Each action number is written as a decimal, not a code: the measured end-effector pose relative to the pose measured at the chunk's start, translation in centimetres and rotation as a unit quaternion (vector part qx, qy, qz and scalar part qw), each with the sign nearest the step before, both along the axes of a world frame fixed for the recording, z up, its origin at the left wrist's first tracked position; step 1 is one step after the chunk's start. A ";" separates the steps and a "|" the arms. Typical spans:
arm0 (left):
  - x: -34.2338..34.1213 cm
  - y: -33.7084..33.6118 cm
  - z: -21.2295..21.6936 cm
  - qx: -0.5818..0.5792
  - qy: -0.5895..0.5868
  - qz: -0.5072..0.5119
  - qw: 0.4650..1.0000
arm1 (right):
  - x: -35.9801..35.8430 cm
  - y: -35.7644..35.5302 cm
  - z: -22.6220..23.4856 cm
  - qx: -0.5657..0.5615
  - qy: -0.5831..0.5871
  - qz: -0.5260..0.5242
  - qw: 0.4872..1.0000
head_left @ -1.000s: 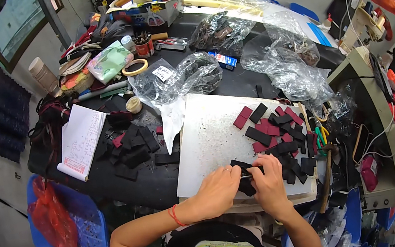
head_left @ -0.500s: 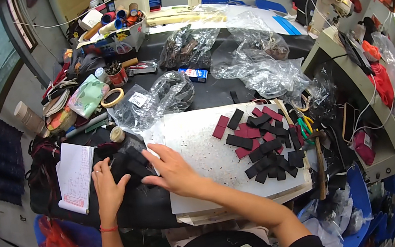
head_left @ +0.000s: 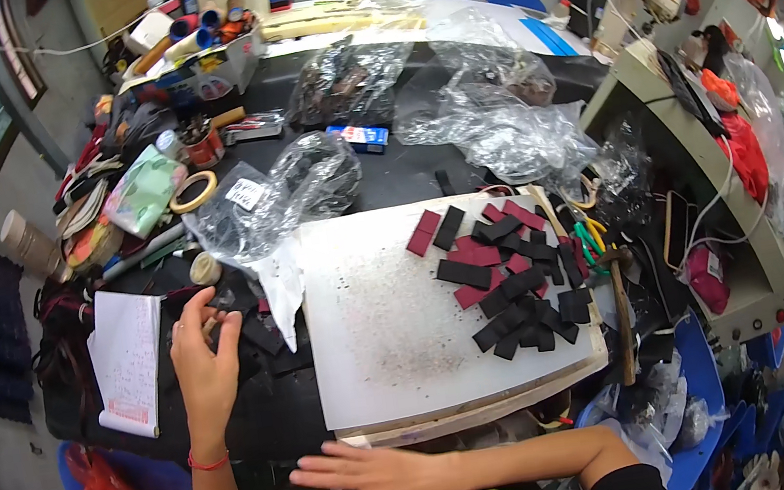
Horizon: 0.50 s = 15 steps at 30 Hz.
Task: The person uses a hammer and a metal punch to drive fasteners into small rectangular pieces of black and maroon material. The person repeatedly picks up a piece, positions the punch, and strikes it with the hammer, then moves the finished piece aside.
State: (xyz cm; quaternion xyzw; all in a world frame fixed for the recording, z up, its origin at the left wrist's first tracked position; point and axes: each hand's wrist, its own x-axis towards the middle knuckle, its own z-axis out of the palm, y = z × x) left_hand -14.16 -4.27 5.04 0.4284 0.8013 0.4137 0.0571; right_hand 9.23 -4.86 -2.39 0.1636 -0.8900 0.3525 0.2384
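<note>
Black fabric strips (head_left: pixel 463 273) and maroon fabric strips (head_left: pixel 423 232) lie in a loose, overlapping heap on the right half of a white board (head_left: pixel 371 348), whose left half is strewn with fine specks. More dark pieces (head_left: pixel 262 333) sit on the black tabletop (head_left: pixel 269 403) to the board's left. Over these reaches the left hand (head_left: pixel 206 361), its fingers bent and the thumb apart from the index finger; whether it grips a piece cannot be told. The right hand (head_left: pixel 380 477) holds nothing, its fingers spread below the board's near edge, in front of the person's body. An open notepad (head_left: pixel 128 362) lies left of the left hand, and a small round jar (head_left: pixel 205 268) stands just beyond its fingertips. Right of the board is a wooden-handled hammer (head_left: pixel 623 323), near green-handled pliers (head_left: pixel 590 239).
</note>
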 end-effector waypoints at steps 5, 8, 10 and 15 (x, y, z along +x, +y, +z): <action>5.9 6.5 0.8 0.071 0.069 -0.190 0.977 | 2.2 6.7 2.6 -0.003 -0.096 -0.237 0.967; 10.9 12.7 -0.9 0.081 0.032 -0.385 0.919 | 3.5 4.6 3.6 -0.063 -0.074 -0.157 0.983; 13.5 16.0 -3.3 0.098 0.050 -0.449 0.887 | 4.6 5.7 3.7 -0.035 -0.042 -0.283 0.958; 14.0 17.0 -4.3 0.021 0.104 -0.470 0.876 | 9.5 13.3 4.5 0.088 -0.112 -0.584 0.799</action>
